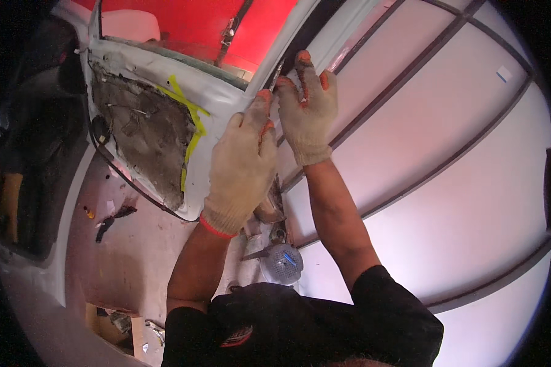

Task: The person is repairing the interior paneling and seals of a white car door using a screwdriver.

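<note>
Lowest in my view, a black shirt fills the bottom edge, and two bare forearms rise from its sleeves. Beyond them I have my left hand in a pale knit glove, back turned to the camera, fingers bent and close together at the edge of the white car door. A little farther up and to the right, my right hand, gloved alike with orange fingertips, stands with its fingers partly apart against the dark strip beside the window frame. I cannot tell whether either one is clamped on anything. The door lies ahead and mostly left of both hands; its frame runs up past their fingertips. Yellow-green tape edges the bare grey-brown patch on its inner side, left of my left hand. Lower down, a grey stool bearing a blue item and, at lower left, an open cardboard box sit by the floor. White panels crossed by dark bars rise at the right; red shows through the window.
</note>
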`<action>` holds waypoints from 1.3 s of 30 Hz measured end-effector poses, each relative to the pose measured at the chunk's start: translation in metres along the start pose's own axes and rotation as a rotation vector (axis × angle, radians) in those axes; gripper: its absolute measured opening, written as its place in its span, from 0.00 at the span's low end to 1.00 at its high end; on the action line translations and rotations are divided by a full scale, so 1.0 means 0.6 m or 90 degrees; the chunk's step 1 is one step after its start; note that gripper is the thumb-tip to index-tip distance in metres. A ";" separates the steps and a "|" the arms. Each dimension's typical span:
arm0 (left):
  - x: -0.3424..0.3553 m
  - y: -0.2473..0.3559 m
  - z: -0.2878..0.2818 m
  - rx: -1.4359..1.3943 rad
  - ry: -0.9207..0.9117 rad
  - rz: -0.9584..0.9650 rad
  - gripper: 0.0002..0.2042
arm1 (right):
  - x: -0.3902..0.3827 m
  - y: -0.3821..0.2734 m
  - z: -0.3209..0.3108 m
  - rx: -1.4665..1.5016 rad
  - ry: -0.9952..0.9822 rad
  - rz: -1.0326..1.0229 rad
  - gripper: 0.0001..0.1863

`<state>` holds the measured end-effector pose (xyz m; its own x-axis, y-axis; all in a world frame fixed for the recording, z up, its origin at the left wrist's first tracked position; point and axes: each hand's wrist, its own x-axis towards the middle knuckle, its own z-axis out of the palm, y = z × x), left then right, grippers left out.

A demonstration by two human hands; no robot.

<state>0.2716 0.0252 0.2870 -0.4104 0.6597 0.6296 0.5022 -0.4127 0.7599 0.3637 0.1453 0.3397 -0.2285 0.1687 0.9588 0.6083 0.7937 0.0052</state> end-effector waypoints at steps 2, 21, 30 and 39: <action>0.000 0.006 -0.002 0.020 -0.002 0.002 0.23 | 0.009 -0.001 -0.020 -0.031 -0.032 -0.010 0.24; 0.006 0.004 -0.010 0.066 0.031 0.079 0.23 | 0.026 -0.017 -0.012 0.055 -0.009 0.049 0.23; 0.040 0.012 -0.011 0.034 0.018 0.084 0.23 | 0.032 -0.008 -0.015 -0.022 -0.046 0.040 0.22; 0.027 0.013 -0.004 0.033 0.036 0.064 0.22 | 0.097 -0.025 -0.054 0.024 -0.019 -0.016 0.12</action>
<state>0.2670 0.0311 0.3035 -0.3976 0.5802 0.7109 0.5803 -0.4411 0.6846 0.3658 0.1241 0.4046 -0.2664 0.1664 0.9494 0.5737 0.8189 0.0175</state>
